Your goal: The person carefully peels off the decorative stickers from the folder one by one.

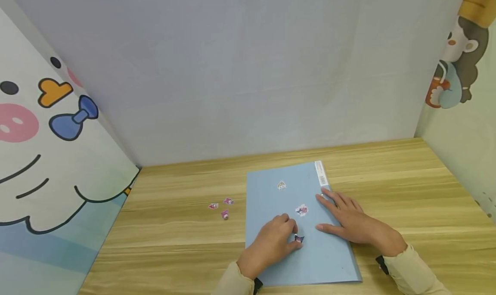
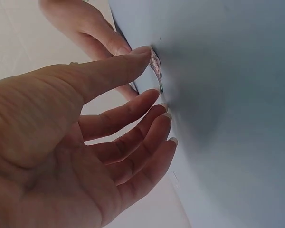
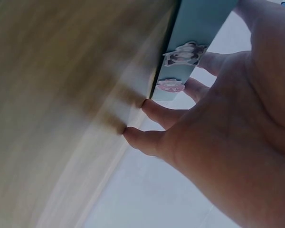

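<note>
The left hand (image 1: 273,237) pinches a small, dark purple, cut-out sticker (image 1: 299,239) over the near half of a smooth, blue, rectangular folder (image 1: 267,204). The right hand (image 1: 348,219), fingers spread, straddles the folder's straight right edge, beyond which wood-grained worktop (image 1: 407,191) stretches.

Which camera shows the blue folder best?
The head view: it frames the blue folder top to bottom, partly behind the left hand and right hand. The left wrist view shows only part, close up; the right wrist view, a narrow slanted strip with two stickers.
</note>
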A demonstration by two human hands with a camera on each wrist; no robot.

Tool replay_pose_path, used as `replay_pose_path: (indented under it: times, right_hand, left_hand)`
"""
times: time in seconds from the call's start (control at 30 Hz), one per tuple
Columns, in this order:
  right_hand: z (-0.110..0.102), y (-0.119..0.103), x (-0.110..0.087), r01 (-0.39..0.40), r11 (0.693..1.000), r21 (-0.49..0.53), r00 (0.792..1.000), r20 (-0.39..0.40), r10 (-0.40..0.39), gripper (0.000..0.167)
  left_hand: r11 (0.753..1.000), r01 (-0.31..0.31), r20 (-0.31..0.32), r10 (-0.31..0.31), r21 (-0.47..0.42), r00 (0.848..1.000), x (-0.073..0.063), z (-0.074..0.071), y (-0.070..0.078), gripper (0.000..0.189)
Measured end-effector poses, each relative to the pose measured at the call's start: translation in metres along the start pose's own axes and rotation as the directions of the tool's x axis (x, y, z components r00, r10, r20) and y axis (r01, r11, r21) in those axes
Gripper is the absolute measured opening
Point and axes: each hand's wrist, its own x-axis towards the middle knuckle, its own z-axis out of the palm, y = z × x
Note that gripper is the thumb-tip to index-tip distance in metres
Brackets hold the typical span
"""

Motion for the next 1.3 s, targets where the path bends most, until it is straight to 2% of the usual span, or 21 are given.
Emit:
replay_pose_path:
  times: [0.47, 0.7, 0.9, 1.13, 1.3]
  right_hand:
    - [0.0006, -0.0004, -0.002, -0.001, 1.0, 0.003, 1.0, 0.0, 0.001, 0.076]
    - [0.0006, 0.0, -0.0019, 0.007, 1.0, -0.001, 1.0, -0.007, -0.007, 0.075]
    - [0.0001, -0.0005, -0.0013, 0.006, 1.0, -0.011, 1.0, -0.013, -0.006, 0.076]
    - [0.0043, 0.0035, -0.0012, 0.033, 0.999, -0.006, 0.998, -0.049, -0.033, 0.076]
    - [0.0003, -0.0004, -0.0005, 0.012, 1.0, -0.001, 1.0, -0.019, -0.012, 0.076]
  left_hand:
    - [1.0, 0.011, 0.011, -0.011, -0.016, 1.0, 0.0, 0.0024, -0.0009, 0.025]
    - [0.998, -0.016, 0.031, 0.018, -0.063, 0.999, 0.0014, 0.001, -0.0002, 0.022]
    - [0.998, -0.01, 0.046, 0.012, -0.064, 0.999, 0.0018, -0.0016, 0.003, 0.033]
    - [0.996, -0.029, 0.045, 0.032, -0.083, 0.998, 0.0022, -0.0017, 0.0021, 0.017]
    - [0.995, -0.04, 0.039, 0.044, -0.09, 0.998, 0.003, -0.0002, 0.0008, 0.014]
